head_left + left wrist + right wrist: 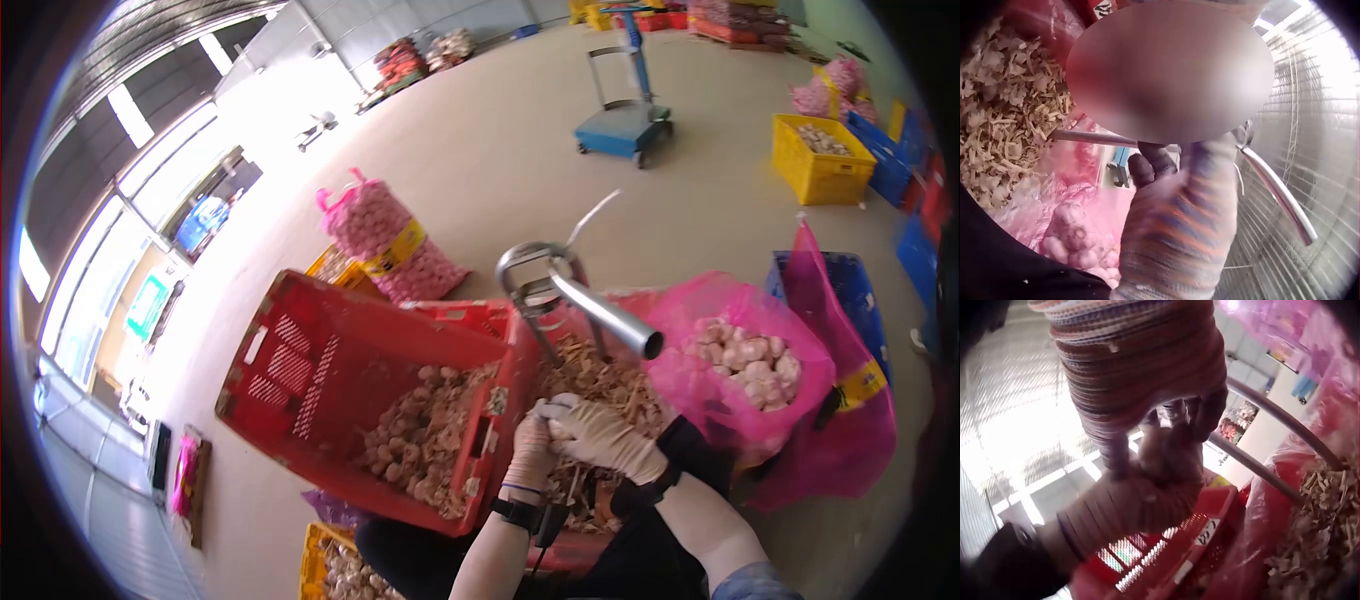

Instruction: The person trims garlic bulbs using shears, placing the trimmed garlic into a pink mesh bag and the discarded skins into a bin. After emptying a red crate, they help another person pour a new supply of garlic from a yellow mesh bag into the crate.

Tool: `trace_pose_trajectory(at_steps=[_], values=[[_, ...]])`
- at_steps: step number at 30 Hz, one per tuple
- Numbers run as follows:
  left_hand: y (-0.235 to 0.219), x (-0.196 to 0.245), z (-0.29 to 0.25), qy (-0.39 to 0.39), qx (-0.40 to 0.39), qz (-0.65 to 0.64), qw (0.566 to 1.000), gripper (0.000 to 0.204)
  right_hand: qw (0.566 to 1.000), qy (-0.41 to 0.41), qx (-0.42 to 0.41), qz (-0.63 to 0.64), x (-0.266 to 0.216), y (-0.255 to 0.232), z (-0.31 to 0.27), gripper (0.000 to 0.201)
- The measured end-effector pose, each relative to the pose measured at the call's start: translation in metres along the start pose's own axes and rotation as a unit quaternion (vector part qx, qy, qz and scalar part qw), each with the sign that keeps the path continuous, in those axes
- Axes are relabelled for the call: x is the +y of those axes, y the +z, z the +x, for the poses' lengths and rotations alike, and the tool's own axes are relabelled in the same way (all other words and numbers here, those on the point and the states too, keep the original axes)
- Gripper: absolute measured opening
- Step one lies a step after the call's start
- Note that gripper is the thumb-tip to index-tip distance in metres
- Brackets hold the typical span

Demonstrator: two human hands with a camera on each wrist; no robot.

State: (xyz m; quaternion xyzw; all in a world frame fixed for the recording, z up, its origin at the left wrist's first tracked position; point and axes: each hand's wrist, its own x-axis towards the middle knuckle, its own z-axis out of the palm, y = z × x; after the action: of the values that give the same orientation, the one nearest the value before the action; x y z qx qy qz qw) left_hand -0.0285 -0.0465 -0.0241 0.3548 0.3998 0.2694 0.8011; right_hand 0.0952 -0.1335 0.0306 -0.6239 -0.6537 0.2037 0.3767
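Observation:
Both hands wear pale knit gloves and meet over the scraps in front of the body. The left hand curls around a pale, rounded garlic bulb, mostly covered by fingers. From the other side, the right hand has its fingers bent onto the same bulb. In the right wrist view the bulb shows blurred between the right hand above and the left hand below. The left wrist view shows the striped glove of the left hand; a blurred oval hides the area above it.
A metal tube on a frame rises just beyond the hands. At left, a tilted red crate holds garlic bulbs. Dry husks and stems lie under the hands. A pink mesh bag with bulbs stands at right; a full sack stands behind.

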Motion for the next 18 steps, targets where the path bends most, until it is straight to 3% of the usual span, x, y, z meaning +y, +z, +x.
trace_pose_trajectory(at_steps=[1,2,3,5,6,7,8,9,10,11,12,13,14,15,16,17,18], values=[[0.006,0.010,-0.015,-0.010,-0.003,0.015,1.000,0.049,0.997,0.005,-0.060,0.038,0.002,-0.003,0.002,0.048],[0.023,0.038,-0.046,-0.053,0.023,0.122,0.991,0.056,0.993,-0.066,0.025,0.100,0.006,0.001,0.000,0.039],[0.006,0.035,-0.040,-0.105,-0.188,-0.040,0.976,0.065,0.994,-0.002,0.108,0.016,0.006,0.009,-0.010,0.030],[-0.019,0.055,-0.057,-0.204,-0.279,0.137,0.928,0.068,0.988,0.008,0.099,0.119,0.019,0.007,-0.012,0.025],[-0.023,0.071,-0.070,-0.158,-0.325,0.268,0.893,0.069,0.959,0.129,-0.025,0.253,0.025,0.000,-0.014,0.024],[-0.046,0.074,-0.058,-0.153,-0.372,0.282,0.871,0.063,0.884,0.246,-0.146,0.370,0.029,-0.010,-0.017,0.024],[-0.065,0.084,-0.050,-0.140,-0.337,0.277,0.889,0.055,0.858,0.228,-0.230,0.399,0.026,-0.026,-0.024,0.027],[-0.083,0.097,-0.041,-0.125,-0.302,0.271,0.906,0.048,0.878,0.211,-0.256,0.344,0.011,-0.048,-0.032,0.028],[-0.104,0.106,-0.027,-0.059,-0.208,0.319,0.923,0.041,0.897,0.169,-0.239,0.331,0.001,-0.069,-0.041,0.028],[-0.129,0.112,-0.012,0.006,-0.110,0.362,0.926,0.035,0.889,0.127,-0.188,0.398,0.002,-0.083,-0.055,0.028],[-0.163,0.116,-0.001,0.018,0.015,0.305,0.952,0.032,0.855,0.152,-0.110,0.484,0.005,-0.102,-0.077,0.025],[-0.204,0.118,0.013,0.030,0.138,0.245,0.959,0.030,0.817,0.077,0.030,0.570,0.000,-0.110,-0.094,0.020],[-0.278,0.099,0.033,0.030,0.138,0.245,0.959,0.030,0.853,0.101,0.224,0.461,0.012,-0.112,-0.107,0.020],[-0.337,0.094,0.065,0.106,0.173,0.568,0.798,0.034,0.844,0.121,0.406,0.329,0.028,-0.118,-0.118,0.022],[-0.328,0.096,0.061,0.105,0.172,0.568,0.798,0.034,0.877,0.103,0.454,0.121,0.035,-0.132,-0.121,0.027],[-0.318,0.093,0.056,0.026,0.183,0.607,0.773,0.036,0.877,0.105,0.454,0.118,0.044,-0.133,-0.116,0.027],[-0.307,0.089,0.054,-0.054,0.191,0.642,0.741,0.038,0.844,0.151,0.511,-0.054,0.045,-0.138,-0.102,0.031]])
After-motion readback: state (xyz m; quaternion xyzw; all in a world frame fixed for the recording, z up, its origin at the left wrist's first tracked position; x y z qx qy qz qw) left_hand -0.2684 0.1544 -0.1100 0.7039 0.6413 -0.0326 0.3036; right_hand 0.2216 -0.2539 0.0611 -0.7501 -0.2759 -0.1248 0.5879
